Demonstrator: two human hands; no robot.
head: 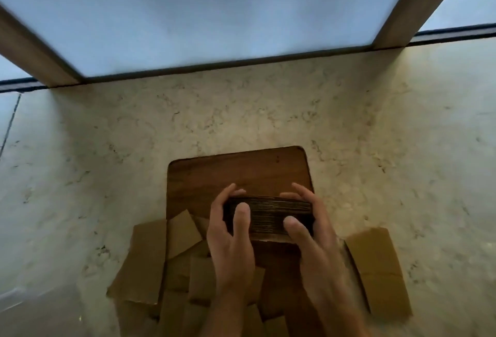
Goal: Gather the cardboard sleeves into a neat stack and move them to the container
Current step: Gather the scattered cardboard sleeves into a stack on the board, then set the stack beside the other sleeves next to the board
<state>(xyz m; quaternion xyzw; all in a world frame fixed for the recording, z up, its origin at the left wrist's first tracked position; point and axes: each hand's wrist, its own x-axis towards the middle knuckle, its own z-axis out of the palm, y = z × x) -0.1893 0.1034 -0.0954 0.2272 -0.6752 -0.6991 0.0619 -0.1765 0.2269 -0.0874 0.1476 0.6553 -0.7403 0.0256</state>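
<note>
I saw a ribbed, matt corrugated cardboard stack (268,216) over a smooth dark wood board (236,173); loose matt brown sleeves (375,269) at 4 o'clock; the marble-look floor (268,111) was polished and veined.

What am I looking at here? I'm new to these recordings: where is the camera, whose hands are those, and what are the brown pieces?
There is one picture, from a camera worn on a person's head, looking forward and down. No machine is involved. The left hand and right hand together grip a stack of cardboard sleeves, seen edge-on, above a wooden board lying on a pale stone surface. Loose flat sleeves lie scattered lower left, and more lie to the right. No container is visible.
</note>
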